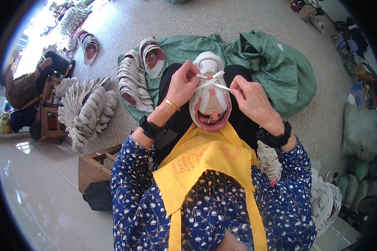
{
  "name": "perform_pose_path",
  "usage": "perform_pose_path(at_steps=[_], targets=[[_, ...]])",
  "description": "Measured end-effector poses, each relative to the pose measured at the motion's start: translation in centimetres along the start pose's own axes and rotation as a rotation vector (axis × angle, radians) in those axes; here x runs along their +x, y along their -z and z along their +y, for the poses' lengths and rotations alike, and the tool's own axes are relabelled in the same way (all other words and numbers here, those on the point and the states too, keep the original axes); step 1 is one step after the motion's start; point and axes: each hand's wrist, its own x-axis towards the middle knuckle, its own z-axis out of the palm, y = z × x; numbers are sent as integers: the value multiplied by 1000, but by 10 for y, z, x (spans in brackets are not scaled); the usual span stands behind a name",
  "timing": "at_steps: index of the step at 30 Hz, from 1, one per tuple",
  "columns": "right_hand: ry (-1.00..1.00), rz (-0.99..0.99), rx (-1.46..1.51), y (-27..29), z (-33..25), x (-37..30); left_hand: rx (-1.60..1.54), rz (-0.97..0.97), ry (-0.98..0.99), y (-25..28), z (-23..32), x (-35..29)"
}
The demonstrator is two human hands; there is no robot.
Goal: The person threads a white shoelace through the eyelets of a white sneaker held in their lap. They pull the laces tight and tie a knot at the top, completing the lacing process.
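Observation:
A white sneaker upper (pixel 210 100) with pink trim rests on my lap, its toe pointing away from me and its pink-lined opening nearest my body. A white shoelace (pixel 213 80) crosses over its front part. My left hand (pixel 185 82) pinches the lace at the left of the crossing. To the right of the shoe, my right hand (pixel 249 97) pinches the other lace end between thumb and fingers, and the lace is drawn fairly straight to it. A yellow apron (pixel 205 154) lies under the heel end.
Nested white shoe uppers (pixel 134 79) lie to the left on green sacking (pixel 180 46). More piles of uppers (pixel 90 108) sit on the floor. A bulky green sack (pixel 276 75) stands at the right. A wooden stool (pixel 94 167) is at my left, and another person (pixel 27 83) sits farther left.

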Motion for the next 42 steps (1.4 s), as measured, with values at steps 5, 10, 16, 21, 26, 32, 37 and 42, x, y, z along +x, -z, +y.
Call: perform_pose_path(at_steps=[5,10,16,21,26,32,37,42], targets=[[30,90,-38,13,4,-18,-9,-28,-30,0,-1,-1],[-110,112,29,17,17,-35,-80,-75,-23,4,3,-6],[-225,76,229,-4,28,-13,36,-93,-22,7,18,-24],[-252,160,284,-25,25,19,174,-123,-10,8,19,-26],[-78,158,208,-37,25,30,-128,-73,86,8,23,-25],[-103,174,153,-38,10,20,-416,-143,242,22,49,-39],[-77,170,108,-28,-8,17,-323,-157,273,70,65,-67],[177,196,-70,-27,-11,18,-371,-125,271,59,61,-68]])
